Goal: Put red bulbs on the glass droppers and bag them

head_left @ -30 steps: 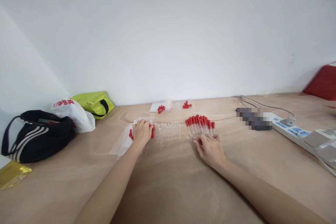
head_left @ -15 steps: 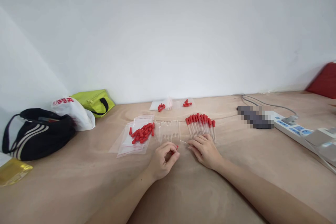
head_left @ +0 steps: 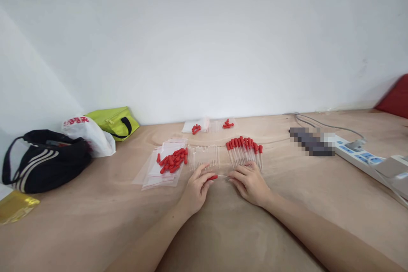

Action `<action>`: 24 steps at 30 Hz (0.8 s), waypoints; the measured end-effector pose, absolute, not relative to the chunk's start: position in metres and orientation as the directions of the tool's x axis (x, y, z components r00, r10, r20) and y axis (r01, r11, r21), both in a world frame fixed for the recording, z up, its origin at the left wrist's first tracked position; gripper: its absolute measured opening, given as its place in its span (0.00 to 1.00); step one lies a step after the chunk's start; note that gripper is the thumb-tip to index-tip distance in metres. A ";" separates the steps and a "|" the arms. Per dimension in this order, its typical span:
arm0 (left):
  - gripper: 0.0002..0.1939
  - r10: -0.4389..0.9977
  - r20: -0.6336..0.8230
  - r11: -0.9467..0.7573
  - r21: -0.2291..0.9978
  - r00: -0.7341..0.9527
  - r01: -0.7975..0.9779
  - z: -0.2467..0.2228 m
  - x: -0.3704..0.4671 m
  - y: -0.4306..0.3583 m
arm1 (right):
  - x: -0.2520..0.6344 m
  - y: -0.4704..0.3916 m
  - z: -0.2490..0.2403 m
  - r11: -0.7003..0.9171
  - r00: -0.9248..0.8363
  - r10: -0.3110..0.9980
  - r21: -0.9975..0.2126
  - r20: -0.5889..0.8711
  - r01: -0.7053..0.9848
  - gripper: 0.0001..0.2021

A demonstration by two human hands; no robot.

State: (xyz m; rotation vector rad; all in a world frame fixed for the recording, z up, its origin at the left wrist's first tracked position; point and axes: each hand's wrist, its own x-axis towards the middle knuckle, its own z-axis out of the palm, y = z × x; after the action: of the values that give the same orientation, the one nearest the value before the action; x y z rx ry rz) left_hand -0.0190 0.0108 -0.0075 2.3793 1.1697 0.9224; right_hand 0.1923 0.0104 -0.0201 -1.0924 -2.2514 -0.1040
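Between the fingers of my left hand [head_left: 198, 189] is a red rubber dropper bulb [head_left: 213, 177]. My right hand [head_left: 250, 183] pinches a thin clear dropper tube [head_left: 223, 175], whose end meets or nearly meets the bulb's mouth. Beyond my right hand lies a fanned row of droppers [head_left: 244, 148] with red bulbs on them. A row of bare clear tubes [head_left: 204, 157] lies just past my left hand. To its left, a heap of loose red bulbs [head_left: 172, 161] rests on clear zip bags [head_left: 149, 176].
Farther back, small red bulb groups [head_left: 196, 128] lie on bags near the wall. A black bag [head_left: 47, 161], a white plastic bag [head_left: 92, 138] and a lime pouch [head_left: 111, 121] stand at left. A power strip [head_left: 357, 155] with cables lies at right.
My left hand has turned and brought the red bulb round to line up with the tube's end. My right hand has stayed almost in place, holding the tube.
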 end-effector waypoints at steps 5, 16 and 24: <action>0.11 0.792 0.419 -0.610 0.549 0.443 0.572 -0.002 -0.016 0.009 | 0.192 0.010 -0.019 0.674 -0.476 0.674 -0.206 0.564 0.710 0.11; 0.10 0.780 0.367 -0.611 0.620 0.507 0.492 0.003 -0.013 0.007 | 0.194 0.014 -0.018 0.744 -0.538 0.628 -0.232 0.562 0.627 0.13; 0.10 0.782 0.387 -0.619 0.571 0.489 0.539 0.003 -0.013 0.005 | 0.190 0.008 -0.016 0.737 -0.536 0.619 -0.188 0.575 0.650 0.13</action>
State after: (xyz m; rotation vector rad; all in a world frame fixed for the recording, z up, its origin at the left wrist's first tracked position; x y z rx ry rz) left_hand -0.0126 0.0049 0.0033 2.3646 1.1029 0.8952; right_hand 0.1903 0.0084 -0.0160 -0.9526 -2.3045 -0.0638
